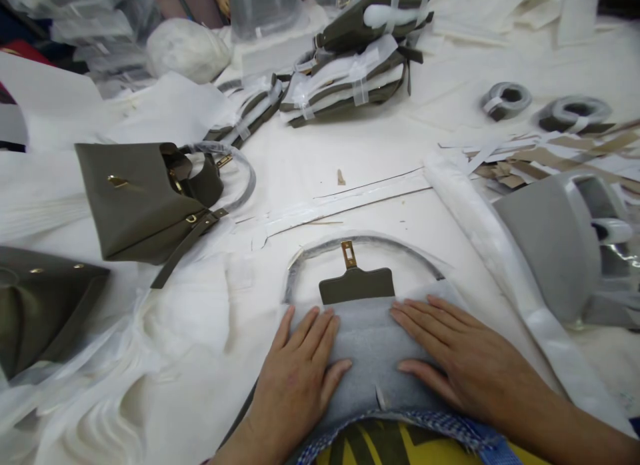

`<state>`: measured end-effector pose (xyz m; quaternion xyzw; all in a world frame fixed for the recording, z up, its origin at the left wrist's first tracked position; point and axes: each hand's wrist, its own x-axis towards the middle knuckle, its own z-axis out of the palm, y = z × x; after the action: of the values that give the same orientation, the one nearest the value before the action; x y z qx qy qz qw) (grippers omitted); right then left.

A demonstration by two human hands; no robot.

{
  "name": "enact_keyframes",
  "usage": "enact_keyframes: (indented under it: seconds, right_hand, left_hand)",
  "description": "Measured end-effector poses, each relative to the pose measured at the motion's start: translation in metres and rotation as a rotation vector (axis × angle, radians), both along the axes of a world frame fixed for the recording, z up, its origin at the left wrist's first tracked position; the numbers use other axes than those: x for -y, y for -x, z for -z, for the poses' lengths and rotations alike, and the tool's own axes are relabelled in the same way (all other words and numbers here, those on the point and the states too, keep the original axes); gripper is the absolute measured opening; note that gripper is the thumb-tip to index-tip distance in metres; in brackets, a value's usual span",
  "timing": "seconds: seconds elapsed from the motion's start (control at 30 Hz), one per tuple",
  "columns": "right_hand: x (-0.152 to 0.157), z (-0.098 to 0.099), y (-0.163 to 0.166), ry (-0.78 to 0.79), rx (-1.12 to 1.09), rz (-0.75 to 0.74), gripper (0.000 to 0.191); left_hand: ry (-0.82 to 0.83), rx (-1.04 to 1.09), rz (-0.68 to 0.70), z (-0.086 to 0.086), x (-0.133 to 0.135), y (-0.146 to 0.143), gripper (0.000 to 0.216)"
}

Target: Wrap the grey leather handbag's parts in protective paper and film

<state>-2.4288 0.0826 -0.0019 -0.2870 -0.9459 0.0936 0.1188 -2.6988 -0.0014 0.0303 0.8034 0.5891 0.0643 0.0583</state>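
Observation:
A handbag lies flat in front of me under a sheet of pale tissue paper [367, 338]. Above the paper's top edge show its olive flap [357, 285] with a gold clasp plate [349, 253] and a curved handle [367, 241] wrapped in clear film. On the left half of the paper my left hand [303, 368] rests flat, fingers stretched out. My right hand [450, 348] lies flat on the right half, fingers extended and thumb apart. Neither hand holds anything. Most of the bag's body is hidden by the paper and my hands.
An olive handbag [135, 205] stands at left, with another dark bag [40, 305] nearer. Wrapped bags [350, 85] are piled at the back. Two wrapped coils [507, 99] and paper strips [550, 158] lie right, beyond a grey bag [550, 245] and a long white padded strip [500, 265].

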Motion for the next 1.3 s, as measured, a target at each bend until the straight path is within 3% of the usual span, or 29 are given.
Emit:
enact_keyframes:
  seconds: [0.3, 0.5, 0.8, 1.0, 1.13, 1.23, 1.3]
  right_hand:
    - [-0.013, -0.031, 0.009, 0.144, -0.015, -0.054, 0.035]
    - [-0.021, -0.024, 0.011, 0.198, 0.042, -0.121, 0.033]
    - [-0.014, -0.024, 0.011, 0.112, -0.012, -0.060, 0.031]
    - [-0.026, -0.005, 0.029, 0.139, 0.225, 0.006, 0.032]
    - [-0.028, 0.000, 0.033, 0.077, 0.245, 0.015, 0.032]
    - [-0.026, 0.000, 0.032, 0.045, 0.234, 0.009, 0.032]
    - [-0.025, 0.000, 0.032, 0.032, 0.247, 0.007, 0.032]
  left_hand:
    - [0.171, 0.162, 0.004, -0.019, 0.000, 0.010, 0.028]
    - [0.225, 0.128, -0.005, -0.012, -0.005, 0.006, 0.031]
    - [0.162, 0.120, 0.000, -0.010, -0.002, 0.004, 0.034]
    - [0.036, 0.005, -0.074, 0.010, -0.006, 0.000, 0.045]
    - [0.030, -0.017, -0.090, 0.015, -0.005, -0.004, 0.049]
    - [0.033, -0.018, -0.089, 0.013, -0.003, -0.010, 0.045]
    - [-0.057, -0.009, -0.066, 0.012, 0.000, -0.015, 0.033]
